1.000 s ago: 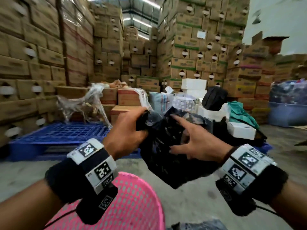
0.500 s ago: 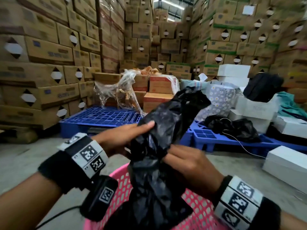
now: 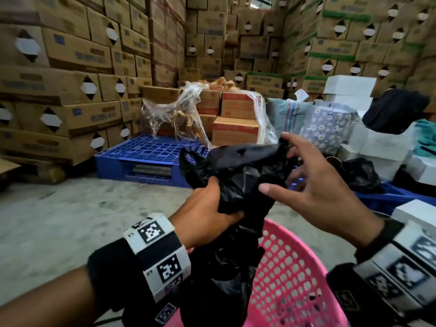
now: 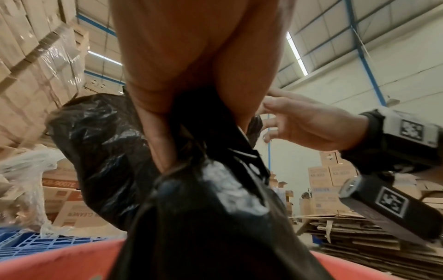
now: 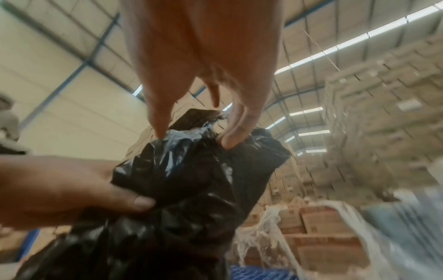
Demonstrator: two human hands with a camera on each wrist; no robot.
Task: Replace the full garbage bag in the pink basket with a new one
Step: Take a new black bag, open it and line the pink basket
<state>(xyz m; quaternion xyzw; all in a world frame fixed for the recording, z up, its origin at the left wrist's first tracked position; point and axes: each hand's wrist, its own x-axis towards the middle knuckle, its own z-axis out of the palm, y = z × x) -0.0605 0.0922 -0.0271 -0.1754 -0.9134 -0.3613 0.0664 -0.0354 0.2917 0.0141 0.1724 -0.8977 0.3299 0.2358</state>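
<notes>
Left hand [image 3: 207, 208] gripping black bag [image 3: 238, 175], right hand [image 3: 316, 185] seemingly loose

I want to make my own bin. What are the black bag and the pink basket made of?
Bag: looks like thin, glossy plastic film; it crumples in the left hand and shines in wrinkles.
Basket: seems to be stiff moulded plastic, smooth pink, with rows of round holes through its wall.

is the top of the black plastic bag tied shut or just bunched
Bunched, no knot visible: the left hand grips the black plastic bag at its gathered neck, loose plastic flaring above.
</notes>
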